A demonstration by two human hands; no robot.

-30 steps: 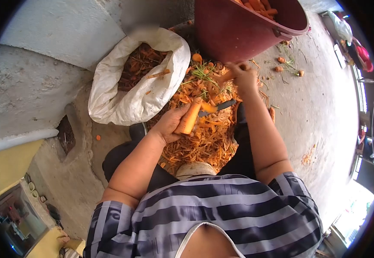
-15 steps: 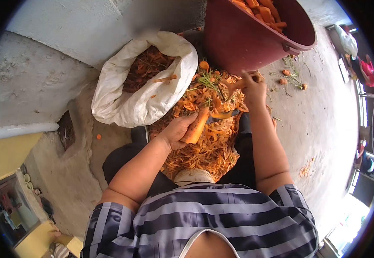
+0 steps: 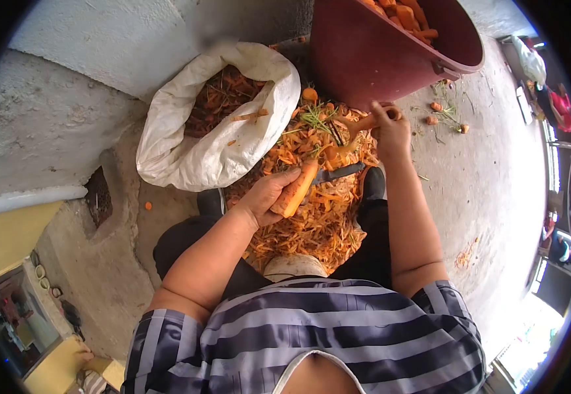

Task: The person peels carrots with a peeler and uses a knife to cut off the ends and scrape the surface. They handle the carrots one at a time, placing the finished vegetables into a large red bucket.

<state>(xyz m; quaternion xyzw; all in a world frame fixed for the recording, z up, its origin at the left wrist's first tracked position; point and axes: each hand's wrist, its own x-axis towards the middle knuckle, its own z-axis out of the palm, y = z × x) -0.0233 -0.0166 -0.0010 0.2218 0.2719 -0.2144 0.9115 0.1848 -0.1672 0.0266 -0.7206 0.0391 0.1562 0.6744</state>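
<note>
My left hand [image 3: 269, 197] is closed around a thick carrot [image 3: 302, 187], tilted with its far end up and to the right. Its skin looks partly peeled, bright orange with a darker band beside my fingers. In my right hand [image 3: 390, 128], the fingers wrap the handle of an orange-brown Y-shaped peeler [image 3: 362, 123]. Its forked end points left, apart from the carrot. Beneath both hands spreads a heap of carrot peelings [image 3: 312, 230], lying between my feet. A dark strip [image 3: 339, 173] lies across the heap, just right of the carrot.
A white sack [image 3: 160, 151] of peelings stands open at the left. Beyond the heap, a dark red tub [image 3: 377, 65] contains several carrots. Carrot tops [image 3: 435, 107] and green stalks lie on the concrete floor [image 3: 476, 190]. A wall [image 3: 68, 92] rises at the left.
My right hand has shifted slightly up and right with the peeler. The carrot has turned a little in my left hand. An orange piece over the dark strip no longer covers it.
</note>
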